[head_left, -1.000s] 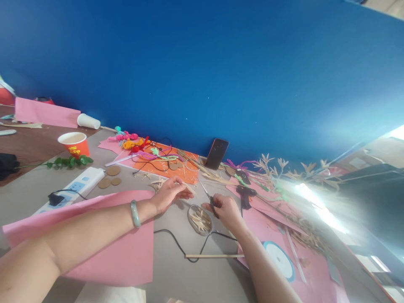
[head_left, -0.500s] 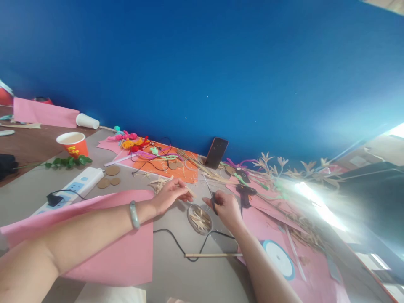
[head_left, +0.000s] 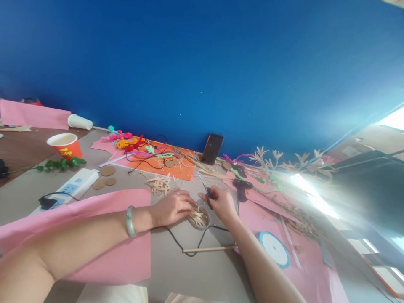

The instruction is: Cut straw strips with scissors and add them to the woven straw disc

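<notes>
A: What is the left hand doing?
B: It is palm down, fingers bent and half curled. The fingertips are at the left side of a little oval dish.
A: Is it holding anything?
B: I can't tell. The fingers hide their own tips. Pale strips lie in the dish, and the fingers cover its left part.
A: And the right hand?
B: That one is curled around the dark handles of some scissors. The thin blades point far and a bit left. I can't tell how wide apart the blades are. The scissors are just past the dish, on its right.
A: What's close by?
B: A messy pile of pale strips sits on the far side of the left hand. A thin stick lies nearer than the dish, across a black cord. The left arm lies over big pink paper.
A: And farther out?
B: An orange sheet lies on the far side, with bits and strings on it. A phone leans by the blue wall. A black glue gun is to the right of the right hand. A red cup stands far left.
A: What's hard to see?
B: Bright glare washes out the twigs on the right. The pink paper covers the near end of the white power strip. A dark thing at the left edge is cut off, so I can't name it.
</notes>
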Demonstrator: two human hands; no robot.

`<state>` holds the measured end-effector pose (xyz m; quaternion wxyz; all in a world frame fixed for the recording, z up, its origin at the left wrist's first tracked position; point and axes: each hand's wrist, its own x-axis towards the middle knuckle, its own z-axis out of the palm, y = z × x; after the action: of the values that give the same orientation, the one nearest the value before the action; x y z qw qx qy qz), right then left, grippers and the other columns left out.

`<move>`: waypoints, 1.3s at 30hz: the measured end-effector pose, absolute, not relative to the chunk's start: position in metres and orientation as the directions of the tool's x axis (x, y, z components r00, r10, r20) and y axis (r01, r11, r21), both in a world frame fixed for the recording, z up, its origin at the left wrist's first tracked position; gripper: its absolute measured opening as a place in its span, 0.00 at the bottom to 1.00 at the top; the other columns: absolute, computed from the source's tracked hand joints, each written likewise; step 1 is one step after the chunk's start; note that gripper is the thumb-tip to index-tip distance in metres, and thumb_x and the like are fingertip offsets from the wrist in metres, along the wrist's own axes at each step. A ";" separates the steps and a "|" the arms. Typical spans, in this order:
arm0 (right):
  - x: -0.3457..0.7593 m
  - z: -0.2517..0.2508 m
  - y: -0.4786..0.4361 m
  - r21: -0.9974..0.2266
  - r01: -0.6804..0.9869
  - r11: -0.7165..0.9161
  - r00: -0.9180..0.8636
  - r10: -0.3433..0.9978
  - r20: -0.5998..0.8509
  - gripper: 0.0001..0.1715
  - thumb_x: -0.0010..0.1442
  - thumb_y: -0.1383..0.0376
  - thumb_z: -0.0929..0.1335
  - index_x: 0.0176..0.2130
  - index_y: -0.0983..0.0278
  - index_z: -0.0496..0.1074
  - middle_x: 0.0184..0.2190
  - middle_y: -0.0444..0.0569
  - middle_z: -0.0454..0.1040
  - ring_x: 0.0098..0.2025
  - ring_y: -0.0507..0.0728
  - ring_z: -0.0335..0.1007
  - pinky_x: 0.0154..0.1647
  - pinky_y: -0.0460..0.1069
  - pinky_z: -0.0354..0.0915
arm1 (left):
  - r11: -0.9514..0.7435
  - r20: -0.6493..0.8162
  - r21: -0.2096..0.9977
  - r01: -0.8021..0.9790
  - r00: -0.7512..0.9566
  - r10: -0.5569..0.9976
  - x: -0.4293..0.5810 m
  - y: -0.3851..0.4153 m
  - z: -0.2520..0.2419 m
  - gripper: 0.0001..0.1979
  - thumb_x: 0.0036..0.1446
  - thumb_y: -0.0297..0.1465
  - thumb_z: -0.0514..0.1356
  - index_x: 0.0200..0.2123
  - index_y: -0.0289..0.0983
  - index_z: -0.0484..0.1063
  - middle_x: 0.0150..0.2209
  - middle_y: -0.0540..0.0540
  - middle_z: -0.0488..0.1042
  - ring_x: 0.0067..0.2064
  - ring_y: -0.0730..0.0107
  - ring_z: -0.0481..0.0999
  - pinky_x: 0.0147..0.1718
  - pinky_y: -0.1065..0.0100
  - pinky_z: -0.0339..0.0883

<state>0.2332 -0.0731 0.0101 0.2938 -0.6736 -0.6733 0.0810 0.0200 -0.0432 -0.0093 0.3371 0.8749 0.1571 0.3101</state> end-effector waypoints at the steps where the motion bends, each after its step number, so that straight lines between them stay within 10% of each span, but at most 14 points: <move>1: 0.233 0.009 -0.073 -0.504 0.860 0.084 0.079 0.953 0.293 0.28 0.50 0.46 0.66 0.17 0.61 0.53 0.13 0.39 0.56 0.20 0.49 0.47 0.22 0.46 0.46 | -0.753 0.436 0.651 0.099 0.763 0.477 0.020 -0.043 -0.011 0.08 0.58 0.32 0.57 0.37 0.43 0.76 0.44 0.44 0.76 0.50 0.59 0.70 0.52 0.59 0.53; 15: 0.250 -0.002 -0.062 -0.417 0.902 0.112 0.104 0.882 0.460 0.24 0.51 0.51 0.67 0.17 0.61 0.56 0.13 0.39 0.59 0.19 0.49 0.50 0.22 0.46 0.47 | -0.602 0.374 0.476 0.641 0.472 0.798 -0.004 0.010 -0.011 0.13 0.55 0.23 0.53 0.40 0.40 0.73 0.44 0.45 0.76 0.51 0.58 0.68 0.50 0.55 0.54; 24: 0.252 -0.015 -0.058 -0.377 0.919 0.117 0.086 0.873 0.480 0.20 0.51 0.51 0.66 0.20 0.61 0.62 0.14 0.41 0.62 0.20 0.50 0.53 0.23 0.46 0.48 | -0.794 0.374 0.307 0.525 0.700 0.608 0.002 -0.001 -0.017 0.09 0.60 0.31 0.53 0.40 0.41 0.73 0.45 0.48 0.76 0.50 0.61 0.66 0.59 0.48 0.33; 39: 0.250 -0.013 -0.060 -0.362 0.926 0.110 0.080 0.879 0.470 0.21 0.51 0.50 0.66 0.19 0.62 0.62 0.14 0.42 0.62 0.20 0.51 0.52 0.22 0.46 0.48 | -0.771 0.361 0.326 0.548 0.681 0.637 0.006 -0.003 -0.020 0.08 0.57 0.32 0.57 0.27 0.36 0.70 0.33 0.48 0.74 0.43 0.64 0.69 0.55 0.52 0.41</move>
<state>0.2501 -0.0598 -0.0131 0.3100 -0.6661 -0.6773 -0.0373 0.0056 -0.0028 -0.0205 0.0958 0.9118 0.3248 0.2322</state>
